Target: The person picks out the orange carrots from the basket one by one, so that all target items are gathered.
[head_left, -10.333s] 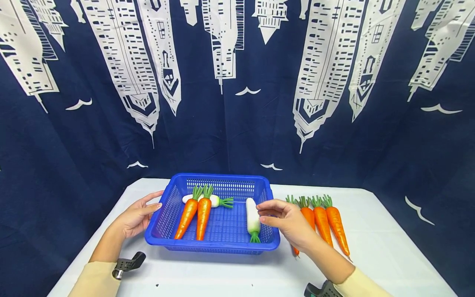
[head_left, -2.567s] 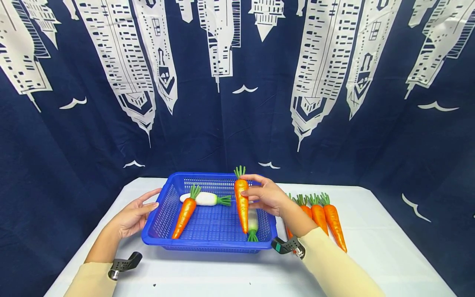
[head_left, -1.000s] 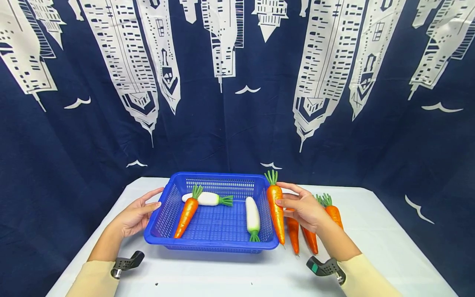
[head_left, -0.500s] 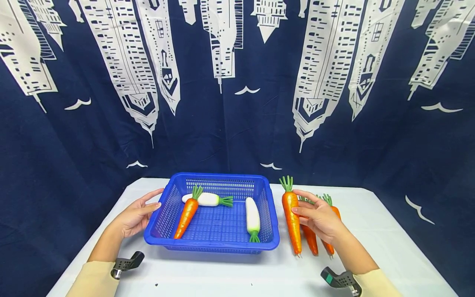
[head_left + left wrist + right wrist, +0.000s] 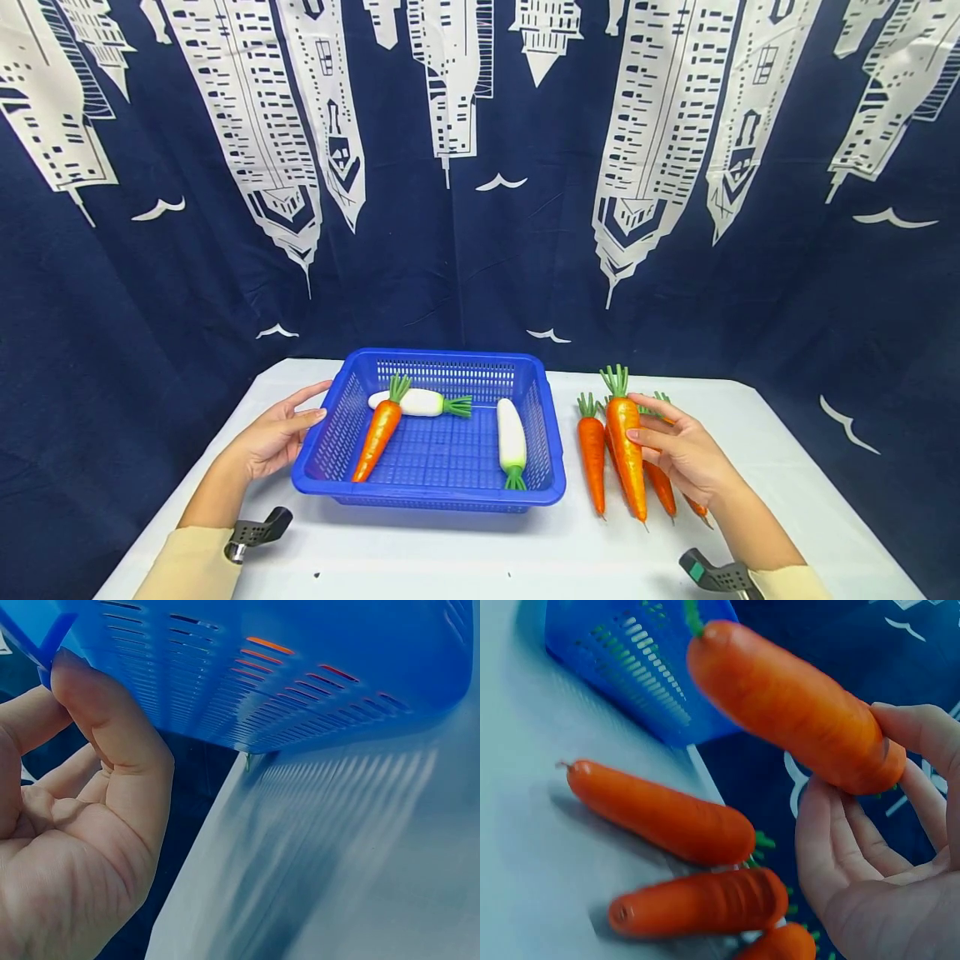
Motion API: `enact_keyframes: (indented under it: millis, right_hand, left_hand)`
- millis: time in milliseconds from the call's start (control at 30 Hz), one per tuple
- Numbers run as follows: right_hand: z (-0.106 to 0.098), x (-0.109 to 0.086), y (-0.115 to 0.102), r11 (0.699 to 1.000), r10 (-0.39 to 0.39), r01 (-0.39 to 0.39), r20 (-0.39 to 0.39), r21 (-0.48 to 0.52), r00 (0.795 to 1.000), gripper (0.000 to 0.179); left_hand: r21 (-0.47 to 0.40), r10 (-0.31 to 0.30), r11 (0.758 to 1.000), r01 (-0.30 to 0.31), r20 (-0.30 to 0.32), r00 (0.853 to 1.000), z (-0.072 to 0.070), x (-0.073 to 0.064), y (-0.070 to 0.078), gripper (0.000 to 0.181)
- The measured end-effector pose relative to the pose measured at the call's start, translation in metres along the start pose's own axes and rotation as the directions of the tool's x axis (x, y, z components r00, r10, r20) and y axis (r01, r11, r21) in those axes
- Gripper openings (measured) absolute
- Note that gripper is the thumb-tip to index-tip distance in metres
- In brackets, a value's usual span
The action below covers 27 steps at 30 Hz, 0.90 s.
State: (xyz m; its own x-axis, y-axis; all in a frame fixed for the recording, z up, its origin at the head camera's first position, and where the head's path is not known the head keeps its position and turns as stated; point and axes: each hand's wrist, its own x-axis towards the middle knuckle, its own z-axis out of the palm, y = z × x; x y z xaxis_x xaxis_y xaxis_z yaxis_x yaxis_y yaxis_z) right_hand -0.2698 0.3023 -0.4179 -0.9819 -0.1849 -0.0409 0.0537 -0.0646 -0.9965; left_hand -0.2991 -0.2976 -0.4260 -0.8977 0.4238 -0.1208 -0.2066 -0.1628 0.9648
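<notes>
My right hand pinches an orange carrot near its leafy top, raised over the carrots lying on the table to the right. In the right wrist view the thumb and fingers close on the thick end of this carrot. My left hand grips the left rim of a blue plastic basket, the thumb at the rim in the left wrist view. Inside the basket are one carrot, a white radish lying crosswise partly under it, and another white radish along the right side.
Several carrots lie on the white table right of the basket, among them a carrot nearest to it; some are partly hidden by the right hand and its carrot. A dark blue curtain with white city prints hangs behind.
One carrot was lifted out of the basket and carried right over the rim to the carrots on the table. A white radish is no longer near my right hand. The left hand stays put.
</notes>
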Motion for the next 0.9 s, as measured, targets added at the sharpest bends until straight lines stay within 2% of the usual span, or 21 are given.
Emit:
enact_keyframes:
  millis: [667,900]
  right_hand:
    - [-0.056,-0.013,0.021,0.990,-0.070,0.067,0.020,0.124,0.997,0.049]
    - [-0.072,-0.016,0.019,0.992,-0.074,0.074,-0.005,0.098,0.997,0.048]
  left_hand:
    - [0.005,-0.001,1.000,0.001,-0.027,1.000,0.003,0.000,0.000,0.072]
    - [0.005,-0.003,1.000,0.003,-0.025,1.000,0.001,0.000,-0.001,0.073]
